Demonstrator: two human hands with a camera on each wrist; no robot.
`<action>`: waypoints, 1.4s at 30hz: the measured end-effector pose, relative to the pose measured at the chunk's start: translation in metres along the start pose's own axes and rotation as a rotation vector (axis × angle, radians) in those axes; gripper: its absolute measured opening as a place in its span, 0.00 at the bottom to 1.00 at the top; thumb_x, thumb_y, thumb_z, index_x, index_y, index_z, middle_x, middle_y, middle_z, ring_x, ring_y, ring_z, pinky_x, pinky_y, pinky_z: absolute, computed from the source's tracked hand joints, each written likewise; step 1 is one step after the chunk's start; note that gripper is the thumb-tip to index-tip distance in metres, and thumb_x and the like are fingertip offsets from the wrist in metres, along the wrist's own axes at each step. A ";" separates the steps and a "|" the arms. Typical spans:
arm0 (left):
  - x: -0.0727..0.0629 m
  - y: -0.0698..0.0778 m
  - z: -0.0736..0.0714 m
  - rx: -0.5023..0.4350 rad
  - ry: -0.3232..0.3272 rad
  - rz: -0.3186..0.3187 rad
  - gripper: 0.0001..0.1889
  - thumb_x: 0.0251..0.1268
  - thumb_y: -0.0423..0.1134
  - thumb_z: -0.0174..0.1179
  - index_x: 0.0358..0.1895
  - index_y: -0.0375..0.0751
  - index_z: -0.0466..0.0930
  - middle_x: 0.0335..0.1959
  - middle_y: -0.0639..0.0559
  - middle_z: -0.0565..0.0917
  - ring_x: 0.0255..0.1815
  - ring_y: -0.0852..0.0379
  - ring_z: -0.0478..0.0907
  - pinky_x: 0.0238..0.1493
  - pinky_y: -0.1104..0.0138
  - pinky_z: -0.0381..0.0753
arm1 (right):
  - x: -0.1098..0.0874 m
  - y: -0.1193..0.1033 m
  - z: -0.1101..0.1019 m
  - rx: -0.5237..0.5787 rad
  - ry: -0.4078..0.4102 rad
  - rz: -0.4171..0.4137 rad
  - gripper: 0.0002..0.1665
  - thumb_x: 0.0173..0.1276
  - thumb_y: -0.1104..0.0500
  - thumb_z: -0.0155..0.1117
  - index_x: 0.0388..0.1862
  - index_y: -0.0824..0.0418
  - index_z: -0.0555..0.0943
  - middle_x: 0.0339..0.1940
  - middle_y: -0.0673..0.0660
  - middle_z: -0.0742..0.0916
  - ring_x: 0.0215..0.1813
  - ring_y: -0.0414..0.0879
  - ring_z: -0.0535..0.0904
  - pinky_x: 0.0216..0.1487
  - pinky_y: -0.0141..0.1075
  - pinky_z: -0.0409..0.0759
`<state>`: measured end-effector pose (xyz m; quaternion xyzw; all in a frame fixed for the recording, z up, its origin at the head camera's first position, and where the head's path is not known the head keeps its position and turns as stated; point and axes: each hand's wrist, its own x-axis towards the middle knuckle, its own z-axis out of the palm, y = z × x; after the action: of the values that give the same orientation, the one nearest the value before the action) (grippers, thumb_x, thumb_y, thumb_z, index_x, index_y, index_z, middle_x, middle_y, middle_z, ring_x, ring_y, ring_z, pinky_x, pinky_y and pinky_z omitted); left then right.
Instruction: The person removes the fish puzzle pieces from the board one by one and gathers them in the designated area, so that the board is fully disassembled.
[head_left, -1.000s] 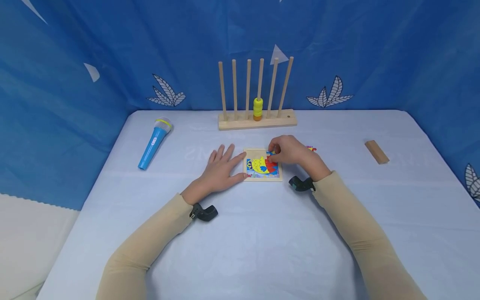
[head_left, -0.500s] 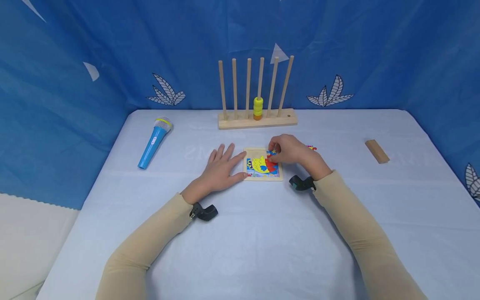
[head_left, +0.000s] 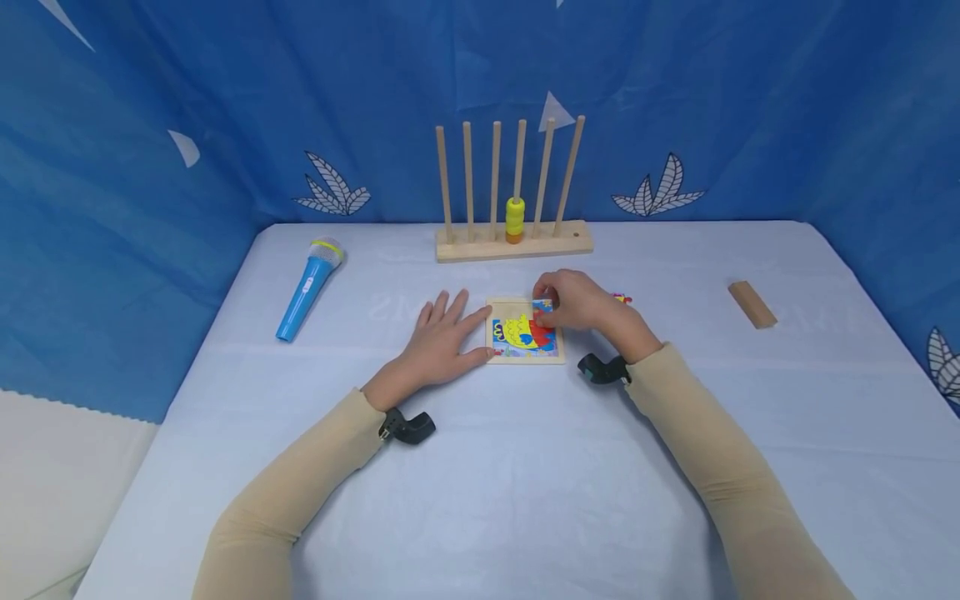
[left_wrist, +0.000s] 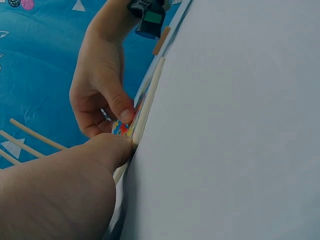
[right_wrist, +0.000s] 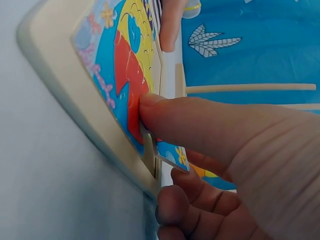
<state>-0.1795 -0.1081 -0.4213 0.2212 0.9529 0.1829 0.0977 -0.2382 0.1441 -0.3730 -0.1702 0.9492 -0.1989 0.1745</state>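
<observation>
In the head view a wooden puzzle tray [head_left: 525, 361] lies mid-table, partly filled with a yellow, red and blue fish picture [head_left: 517, 332]; bare wood shows at its upper left. My left hand [head_left: 441, 342] rests spread on the cloth, thumb and forefinger at the tray's left edge. My right hand [head_left: 577, 300] pinches a puzzle piece [right_wrist: 172, 154] at the upper right corner, the thumb over the red part. In the right wrist view this blue piece with a yellow starfish sits tilted above the tray's corner. Both hands also appear in the left wrist view.
Behind the right wrist lies another colourful piece [head_left: 622, 297]. A wooden peg rack [head_left: 555, 242] with yellow and orange beads [head_left: 515, 218] on one peg stands at the back. A blue toy microphone [head_left: 306, 292] lies left, a brown block [head_left: 753, 304] right.
The right hand's fingertips have shifted slightly left at the tray's upper right corner, and a little more of the blue piece shows. The left hand stays in place.
</observation>
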 end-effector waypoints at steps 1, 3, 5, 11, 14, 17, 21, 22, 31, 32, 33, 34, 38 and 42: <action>0.000 0.000 0.000 -0.002 0.001 0.000 0.39 0.72 0.64 0.52 0.82 0.56 0.57 0.86 0.40 0.46 0.86 0.33 0.34 0.81 0.37 0.38 | 0.000 0.000 0.000 0.002 0.002 -0.004 0.24 0.61 0.55 0.77 0.53 0.61 0.81 0.40 0.60 0.82 0.45 0.53 0.75 0.45 0.40 0.77; 0.000 -0.001 0.001 -0.003 0.004 0.002 0.39 0.71 0.65 0.52 0.82 0.56 0.56 0.86 0.40 0.46 0.86 0.33 0.34 0.81 0.37 0.38 | -0.001 0.001 0.000 0.006 0.002 -0.012 0.22 0.62 0.56 0.77 0.52 0.60 0.81 0.42 0.60 0.82 0.45 0.53 0.75 0.46 0.41 0.77; -0.001 -0.001 0.001 -0.004 0.008 0.004 0.39 0.71 0.65 0.52 0.82 0.56 0.57 0.85 0.39 0.46 0.86 0.33 0.34 0.81 0.37 0.38 | -0.001 0.001 0.001 0.018 -0.007 -0.015 0.21 0.63 0.56 0.76 0.51 0.59 0.79 0.42 0.60 0.83 0.45 0.53 0.75 0.46 0.41 0.77; -0.001 -0.001 0.002 -0.001 0.014 0.005 0.39 0.71 0.65 0.52 0.82 0.56 0.57 0.85 0.39 0.46 0.86 0.33 0.35 0.81 0.37 0.38 | -0.002 0.003 0.001 0.051 -0.045 -0.033 0.17 0.69 0.57 0.71 0.51 0.57 0.76 0.35 0.58 0.82 0.39 0.52 0.76 0.41 0.38 0.74; -0.001 -0.001 0.002 0.001 0.014 0.005 0.39 0.71 0.65 0.52 0.82 0.56 0.57 0.85 0.39 0.47 0.86 0.33 0.35 0.81 0.37 0.37 | -0.002 0.003 -0.001 0.055 -0.051 -0.043 0.15 0.70 0.59 0.69 0.52 0.58 0.77 0.33 0.58 0.82 0.37 0.51 0.76 0.40 0.37 0.74; -0.001 -0.001 0.002 0.005 0.014 0.005 0.39 0.71 0.65 0.51 0.82 0.56 0.57 0.85 0.39 0.46 0.86 0.33 0.35 0.81 0.37 0.37 | -0.001 0.005 -0.001 0.063 -0.058 -0.044 0.14 0.71 0.60 0.68 0.53 0.58 0.78 0.35 0.58 0.84 0.37 0.50 0.77 0.40 0.37 0.76; 0.000 -0.001 0.002 0.010 0.015 0.006 0.39 0.71 0.65 0.51 0.82 0.56 0.57 0.85 0.39 0.47 0.86 0.32 0.35 0.81 0.37 0.38 | -0.001 0.005 -0.002 0.079 -0.065 -0.040 0.13 0.72 0.61 0.67 0.53 0.58 0.79 0.37 0.59 0.86 0.36 0.49 0.79 0.41 0.36 0.78; 0.000 -0.001 0.002 0.009 0.015 0.006 0.40 0.71 0.65 0.51 0.82 0.56 0.57 0.85 0.39 0.47 0.86 0.32 0.35 0.81 0.37 0.38 | -0.001 0.005 -0.002 0.083 -0.068 -0.038 0.13 0.72 0.61 0.67 0.53 0.58 0.79 0.37 0.59 0.86 0.35 0.49 0.79 0.41 0.36 0.78; 0.000 -0.002 0.002 0.013 0.015 0.008 0.40 0.71 0.65 0.52 0.82 0.57 0.57 0.85 0.39 0.47 0.86 0.32 0.35 0.81 0.36 0.38 | 0.000 0.005 -0.002 0.096 -0.074 -0.029 0.14 0.72 0.60 0.67 0.54 0.58 0.79 0.35 0.58 0.86 0.31 0.48 0.80 0.41 0.36 0.78; 0.000 -0.002 0.002 0.013 0.015 0.008 0.40 0.71 0.65 0.52 0.82 0.57 0.57 0.85 0.39 0.47 0.86 0.32 0.35 0.81 0.36 0.38 | -0.001 0.005 -0.002 0.096 -0.074 -0.031 0.14 0.72 0.60 0.67 0.54 0.58 0.79 0.35 0.58 0.86 0.31 0.48 0.79 0.41 0.36 0.78; 0.000 -0.002 0.002 0.013 0.014 0.007 0.40 0.71 0.65 0.52 0.82 0.57 0.56 0.85 0.39 0.47 0.86 0.32 0.35 0.81 0.36 0.38 | -0.001 0.005 -0.002 0.096 -0.074 -0.031 0.14 0.72 0.60 0.67 0.54 0.58 0.79 0.35 0.58 0.86 0.31 0.48 0.79 0.41 0.36 0.78; 0.000 -0.001 0.002 0.013 0.013 0.007 0.40 0.71 0.65 0.52 0.82 0.57 0.56 0.85 0.39 0.47 0.86 0.32 0.35 0.81 0.37 0.38 | -0.001 0.005 -0.002 0.096 -0.074 -0.032 0.13 0.72 0.60 0.67 0.54 0.58 0.79 0.35 0.59 0.86 0.32 0.48 0.79 0.41 0.35 0.78; 0.000 -0.001 0.002 0.011 0.010 0.006 0.40 0.71 0.65 0.52 0.82 0.57 0.56 0.85 0.39 0.46 0.86 0.33 0.35 0.81 0.37 0.37 | -0.003 0.004 -0.002 0.098 -0.062 -0.036 0.13 0.72 0.61 0.66 0.54 0.59 0.79 0.35 0.59 0.85 0.33 0.48 0.79 0.38 0.34 0.77; 0.000 -0.002 0.002 0.009 0.009 0.004 0.40 0.71 0.65 0.52 0.82 0.57 0.56 0.85 0.39 0.46 0.86 0.33 0.34 0.81 0.37 0.37 | -0.005 0.004 -0.005 0.113 -0.054 -0.035 0.13 0.73 0.61 0.65 0.54 0.59 0.78 0.35 0.59 0.85 0.32 0.48 0.79 0.36 0.33 0.77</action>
<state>-0.1797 -0.1087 -0.4238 0.2228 0.9537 0.1799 0.0918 -0.2365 0.1506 -0.3692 -0.1820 0.9283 -0.2503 0.2060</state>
